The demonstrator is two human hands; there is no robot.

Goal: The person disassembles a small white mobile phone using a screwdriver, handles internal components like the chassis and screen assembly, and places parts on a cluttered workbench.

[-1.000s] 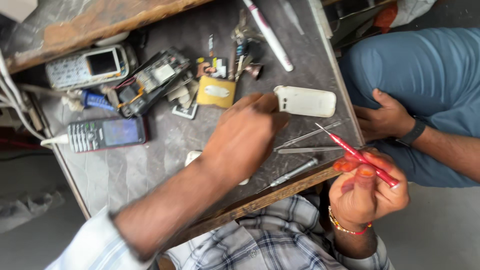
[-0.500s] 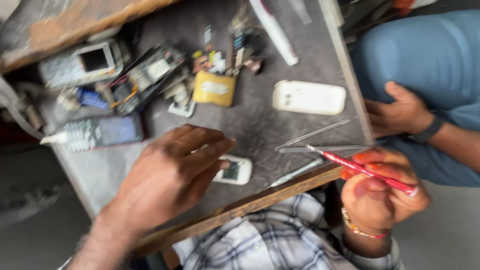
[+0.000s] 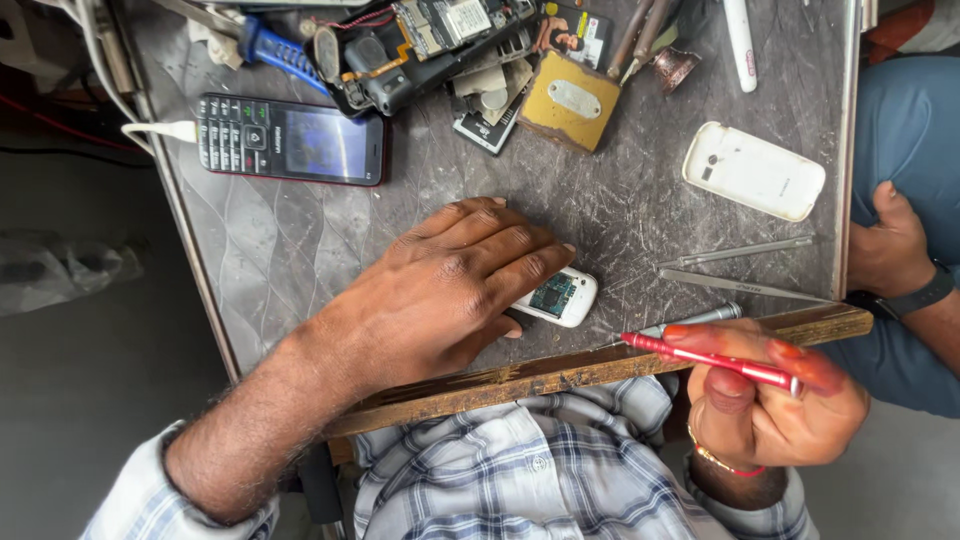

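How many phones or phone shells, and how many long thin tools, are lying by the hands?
Phones or shells: 3, black keypad phone, white shell, small opened white phone under the left hand.
Tweezers: 2.
Red screwdriver in right hand: 1.
Total: 6.

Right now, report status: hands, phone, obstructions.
Left hand flat on small phone. Right hand holds red screwdriver off desk edge. Tweezers lie beside.

Left hand [image 3: 450, 290] flat on grey table [image 3: 300, 250], fingers touching opened white phone [image 3: 556, 297], right hand [image 3: 770, 400] gripping red screwdriver [image 3: 705, 358]
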